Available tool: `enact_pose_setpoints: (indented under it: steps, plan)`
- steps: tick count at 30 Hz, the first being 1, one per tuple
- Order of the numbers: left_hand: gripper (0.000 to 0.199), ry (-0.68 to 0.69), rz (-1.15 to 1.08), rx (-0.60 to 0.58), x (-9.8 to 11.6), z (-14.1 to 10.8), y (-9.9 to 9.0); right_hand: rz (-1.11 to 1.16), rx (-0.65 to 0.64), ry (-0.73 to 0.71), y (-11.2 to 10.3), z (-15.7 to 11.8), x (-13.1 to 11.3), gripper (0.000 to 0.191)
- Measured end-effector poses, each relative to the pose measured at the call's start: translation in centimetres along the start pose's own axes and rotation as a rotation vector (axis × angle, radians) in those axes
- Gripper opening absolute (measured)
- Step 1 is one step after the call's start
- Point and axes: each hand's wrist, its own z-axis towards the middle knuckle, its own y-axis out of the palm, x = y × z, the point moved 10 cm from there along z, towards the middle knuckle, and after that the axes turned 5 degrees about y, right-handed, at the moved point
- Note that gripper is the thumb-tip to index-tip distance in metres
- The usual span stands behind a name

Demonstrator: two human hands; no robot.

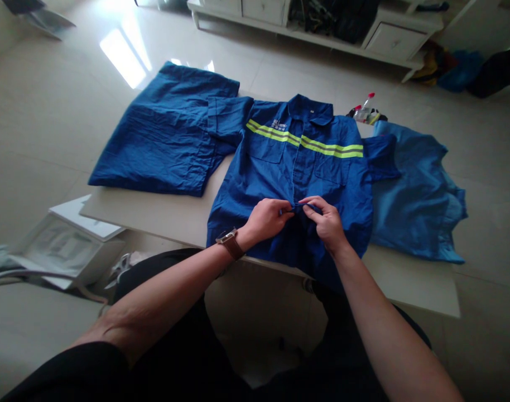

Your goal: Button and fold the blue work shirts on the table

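blue work jacket (275,178) flat, yellow reflective stripes (305,143)

It looked like a room in a home: glossy floor tiles (41,167), a low white drawer cabinet (395,40) at twelve o'clock, heaped clothing (460,71) at two o'clock

Soft, dim daylight; window glare on the floor tiles (121,58) (edges bowed)

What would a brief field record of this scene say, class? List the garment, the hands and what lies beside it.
Garment: blue work jacket, yellow reflective stripes, lying on pale table
Left hand: pinching the jacket's front, brown-strapped watch on wrist
Right hand: pinching the same front edge
Beside it: folded blue garment; lighter blue garment
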Motion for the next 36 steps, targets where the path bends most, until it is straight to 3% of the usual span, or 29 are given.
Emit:
enact_pose_setpoints:
  steps: [4,7,10,13,15,17,21,23,26,28,30,34,36]
  plan:
    - [0.011,-0.062,0.051,0.016,-0.5,0.1,-0.6,0.173,-0.019,0.188,0.5,-0.2,1.6,0.027]
    - [0.013,-0.032,0.066,0.011,-0.2,0.2,-0.8,0.209,0.001,0.261,0.5,-0.3,2.5,0.033]
    - [0.015,0.004,0.022,-0.015,0.1,0.3,-0.4,0.149,0.023,0.256,0.3,0.1,3.2,0.037]
    - [0.016,0.005,-0.053,-0.045,0.2,0.3,-0.3,0.028,0.136,0.222,-1.0,0.7,4.1,0.039]
    - [0.016,0.013,-0.104,-0.03,0.4,0.3,-0.8,-0.021,0.232,0.201,-2.1,0.9,4.3,0.038]
    - [0.017,0.029,-0.135,-0.034,0.6,0.3,-1.4,-0.011,0.25,0.196,-2.5,1.0,4.2,0.036]
    - [0.017,0.028,-0.146,-0.217,0.7,0.2,-0.7,0.091,0.063,0.245,-1.6,0.9,3.1,0.025]
    - [0.014,0.012,-0.134,-0.296,0.3,-0.1,0.0,0.091,-0.147,0.285,-0.3,0.5,2.7,0.021]
    - [0.014,-0.002,-0.112,-0.422,-0.3,-0.8,1.8,-0.09,-0.532,0.335,2.2,-1.1,3.0,0.026]
    - [0.016,-0.008,-0.105,-0.524,-0.5,-1.6,3.4,-0.246,-0.665,0.333,3.3,-2.1,3.7,0.028]
    - [0.02,-0.02,-0.102,-0.603,-0.5,-2.4,4.9,-0.348,-0.621,0.261,3.8,-2.0,3.9,0.019]
    - [0.026,-0.07,-0.1,-0.645,-0.8,-3.3,6.3,-0.48,-0.289,0.147,3.7,-1.1,4.0,0.015]
    - [0.026,-0.099,-0.117,-0.683,-1.3,-3.6,6.9,-0.554,-0.208,0.165,3.8,-1.1,4.9,0.018]
